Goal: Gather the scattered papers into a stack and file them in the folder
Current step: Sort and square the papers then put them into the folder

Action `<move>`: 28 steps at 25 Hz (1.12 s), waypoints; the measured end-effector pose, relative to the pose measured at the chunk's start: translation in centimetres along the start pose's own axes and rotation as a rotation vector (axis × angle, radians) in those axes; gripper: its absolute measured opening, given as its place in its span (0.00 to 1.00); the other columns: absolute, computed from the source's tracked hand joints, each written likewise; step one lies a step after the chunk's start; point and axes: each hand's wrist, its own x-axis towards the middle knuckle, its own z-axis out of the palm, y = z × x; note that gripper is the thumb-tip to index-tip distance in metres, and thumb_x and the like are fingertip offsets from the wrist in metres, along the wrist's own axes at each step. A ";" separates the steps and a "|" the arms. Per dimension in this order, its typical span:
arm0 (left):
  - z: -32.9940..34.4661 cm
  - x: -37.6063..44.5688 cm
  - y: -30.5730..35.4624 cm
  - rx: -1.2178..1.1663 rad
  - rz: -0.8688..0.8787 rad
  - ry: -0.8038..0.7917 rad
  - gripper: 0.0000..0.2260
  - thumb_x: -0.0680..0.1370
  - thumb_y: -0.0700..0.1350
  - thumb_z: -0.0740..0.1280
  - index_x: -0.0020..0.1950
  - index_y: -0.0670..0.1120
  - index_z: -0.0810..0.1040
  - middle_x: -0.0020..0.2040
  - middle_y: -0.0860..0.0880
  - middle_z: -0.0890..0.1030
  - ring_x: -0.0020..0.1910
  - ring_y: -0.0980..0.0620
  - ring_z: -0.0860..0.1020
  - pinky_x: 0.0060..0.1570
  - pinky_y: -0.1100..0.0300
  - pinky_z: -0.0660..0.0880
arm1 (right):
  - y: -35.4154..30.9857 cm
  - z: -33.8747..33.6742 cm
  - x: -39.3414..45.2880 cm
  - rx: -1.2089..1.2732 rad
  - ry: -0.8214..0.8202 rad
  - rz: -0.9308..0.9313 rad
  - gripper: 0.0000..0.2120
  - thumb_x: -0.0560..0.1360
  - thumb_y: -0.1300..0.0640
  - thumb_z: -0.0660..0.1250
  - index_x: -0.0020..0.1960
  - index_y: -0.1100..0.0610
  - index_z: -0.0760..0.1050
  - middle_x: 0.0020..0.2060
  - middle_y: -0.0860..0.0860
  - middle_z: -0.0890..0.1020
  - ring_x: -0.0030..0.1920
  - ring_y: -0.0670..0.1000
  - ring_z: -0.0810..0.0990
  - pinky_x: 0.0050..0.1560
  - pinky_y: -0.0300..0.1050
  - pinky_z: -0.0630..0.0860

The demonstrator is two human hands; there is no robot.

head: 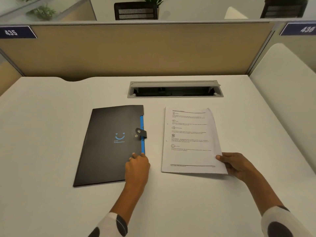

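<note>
Papers (189, 139) lie gathered in one stack on the white desk (51, 125), right of centre, printed side up with lines of text and small icons down the top sheet. The stack's near right corner is lifted slightly, casting a thin shadow along the near edge. The right hand (234, 164) pinches that corner, thumb on top of the sheet and the other fingers tucked beneath, out of sight.

Just to the left, apart from the stack, lies the folder (109, 146), black, shut, tilted a little so its near end sits further left. A blue smiling-face mark and small lettering show on the cover, a blue strip (142, 134) runs along its right edge, and a black snap tab (141, 133) wraps over that edge about midway. The left hand (137, 165) rests on the folder's near right corner, fingers curled loosely together, fingertips touching the cover near the lower end of the blue strip; whether it grips the edge cannot be told.

Both sleeves are white with dark spots. Beyond the papers a grey cable hatch (175, 88) is set into the desk, its lid raised. A tan partition (136, 48) closes the back, with number plates 435 (15, 32) and 436 (301, 29) at its upper corners.
</note>
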 end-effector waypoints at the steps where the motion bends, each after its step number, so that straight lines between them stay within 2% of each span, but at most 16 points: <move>1: -0.1 0.1 0.0 -0.054 0.031 0.072 0.07 0.66 0.46 0.76 0.38 0.45 0.81 0.32 0.45 0.81 0.24 0.51 0.78 0.22 0.63 0.70 | -0.1 0.0 0.0 -0.021 0.008 -0.001 0.03 0.72 0.68 0.68 0.45 0.67 0.78 0.31 0.55 0.85 0.30 0.52 0.85 0.28 0.42 0.80; 2: 0.3 -0.1 -0.3 -0.114 0.058 0.143 0.12 0.60 0.47 0.80 0.30 0.44 0.79 0.26 0.45 0.78 0.19 0.51 0.74 0.19 0.65 0.66 | -0.1 0.1 -0.1 -0.043 0.017 -0.004 0.03 0.72 0.67 0.68 0.45 0.67 0.78 0.31 0.55 0.85 0.30 0.52 0.84 0.28 0.42 0.80; 3: 0.3 -0.2 -0.9 -0.170 0.039 0.197 0.13 0.59 0.47 0.80 0.29 0.43 0.79 0.26 0.44 0.77 0.20 0.48 0.75 0.20 0.65 0.67 | -0.2 0.1 -0.1 -0.064 0.028 -0.011 0.03 0.72 0.67 0.69 0.44 0.68 0.78 0.31 0.56 0.85 0.30 0.53 0.84 0.29 0.42 0.81; 4: 0.2 -0.1 -1.4 -0.235 -0.040 0.157 0.12 0.63 0.48 0.78 0.36 0.41 0.81 0.34 0.40 0.80 0.29 0.44 0.80 0.26 0.57 0.76 | -0.2 0.0 -0.2 -0.084 0.049 -0.023 0.05 0.71 0.66 0.69 0.44 0.68 0.78 0.31 0.57 0.85 0.31 0.54 0.85 0.30 0.43 0.81; 5: 0.6 0.2 -1.9 -0.231 -0.109 0.138 0.17 0.68 0.51 0.73 0.49 0.39 0.80 0.48 0.35 0.80 0.46 0.37 0.80 0.42 0.45 0.79 | -0.3 -0.1 -0.3 -0.114 0.084 -0.043 0.07 0.71 0.64 0.70 0.44 0.69 0.78 0.33 0.60 0.85 0.33 0.57 0.85 0.32 0.45 0.82; 6: 0.6 0.2 -2.3 -0.236 -0.199 0.045 0.27 0.72 0.57 0.67 0.64 0.41 0.73 0.62 0.32 0.73 0.62 0.32 0.71 0.57 0.36 0.69 | -0.3 -0.2 -0.5 -0.156 0.138 -0.069 0.10 0.70 0.62 0.72 0.44 0.70 0.79 0.35 0.62 0.84 0.35 0.60 0.84 0.35 0.47 0.82; 8: 1.2 0.6 -3.2 -0.289 -0.325 -0.076 0.38 0.73 0.66 0.57 0.74 0.45 0.54 0.74 0.34 0.53 0.71 0.30 0.51 0.65 0.33 0.52 | -0.4 -0.8 -0.7 -0.226 0.291 -0.148 0.13 0.69 0.56 0.73 0.42 0.68 0.79 0.36 0.64 0.83 0.35 0.61 0.83 0.37 0.49 0.81; 10: 1.3 0.8 -3.4 -0.373 -0.356 -0.136 0.41 0.71 0.70 0.54 0.75 0.46 0.47 0.75 0.35 0.45 0.72 0.29 0.45 0.66 0.32 0.47 | -0.6 -1.4 -1.0 -0.246 0.412 -0.223 0.14 0.69 0.52 0.73 0.40 0.65 0.79 0.35 0.62 0.83 0.34 0.59 0.82 0.37 0.48 0.80; 13: 1.3 1.1 -3.2 -0.351 -0.353 -0.182 0.43 0.70 0.70 0.56 0.75 0.46 0.45 0.75 0.35 0.44 0.71 0.29 0.45 0.66 0.32 0.46 | -0.7 -1.9 -1.6 -0.188 0.459 -0.262 0.15 0.70 0.51 0.72 0.43 0.64 0.78 0.35 0.59 0.81 0.35 0.58 0.81 0.37 0.46 0.79; 15: 0.5 1.2 -3.1 -0.320 -0.361 -0.216 0.43 0.70 0.68 0.59 0.74 0.44 0.47 0.75 0.34 0.49 0.71 0.29 0.51 0.65 0.33 0.52 | -0.6 -1.6 -1.5 -0.207 0.474 -0.253 0.15 0.70 0.51 0.72 0.45 0.64 0.79 0.36 0.61 0.81 0.37 0.60 0.80 0.40 0.49 0.79; 16: -0.2 1.2 -3.0 -0.324 -0.347 -0.198 0.41 0.71 0.65 0.60 0.74 0.42 0.49 0.73 0.34 0.56 0.69 0.31 0.59 0.65 0.36 0.60 | -0.7 -1.3 -1.4 -0.231 0.492 -0.255 0.15 0.70 0.51 0.72 0.46 0.64 0.79 0.37 0.61 0.81 0.38 0.60 0.81 0.42 0.52 0.80; 18: -1.7 1.1 -2.5 -0.378 -0.260 -0.095 0.32 0.76 0.55 0.61 0.72 0.39 0.54 0.59 0.38 0.75 0.55 0.41 0.76 0.52 0.50 0.75 | -1.0 -0.3 -1.3 -0.310 0.556 -0.297 0.17 0.70 0.50 0.72 0.49 0.62 0.79 0.39 0.61 0.82 0.42 0.61 0.81 0.50 0.56 0.79; 21: -4.4 0.5 -2.7 -0.416 -0.140 0.078 0.21 0.79 0.41 0.56 0.71 0.43 0.57 0.36 0.45 0.74 0.32 0.51 0.73 0.32 0.60 0.71 | -1.9 3.0 -1.8 -0.440 0.633 -0.425 0.16 0.71 0.52 0.70 0.55 0.60 0.78 0.37 0.56 0.81 0.47 0.59 0.80 0.53 0.50 0.73; 23: -6.1 -0.4 -3.7 -0.391 -0.058 0.129 0.17 0.79 0.41 0.56 0.69 0.46 0.63 0.33 0.47 0.73 0.31 0.53 0.72 0.30 0.62 0.68 | -2.3 6.5 -2.6 -0.466 0.537 -0.595 0.12 0.72 0.56 0.70 0.54 0.59 0.78 0.36 0.53 0.79 0.42 0.56 0.79 0.50 0.49 0.73; 25: -7.3 -1.3 -4.6 -0.363 -0.024 0.175 0.14 0.80 0.41 0.56 0.64 0.44 0.71 0.42 0.44 0.80 0.38 0.49 0.77 0.38 0.59 0.72 | -1.7 10.5 -3.2 -0.592 0.318 -0.825 0.12 0.72 0.60 0.69 0.56 0.57 0.78 0.41 0.55 0.78 0.43 0.55 0.78 0.49 0.52 0.75; 28: -8.1 -2.1 -5.3 -0.471 -0.038 0.301 0.13 0.78 0.37 0.57 0.57 0.38 0.78 0.46 0.37 0.83 0.41 0.41 0.80 0.42 0.52 0.74 | 0.0 16.7 -3.4 -1.119 0.148 -1.190 0.20 0.70 0.63 0.69 0.61 0.50 0.76 0.45 0.55 0.77 0.46 0.56 0.74 0.46 0.53 0.73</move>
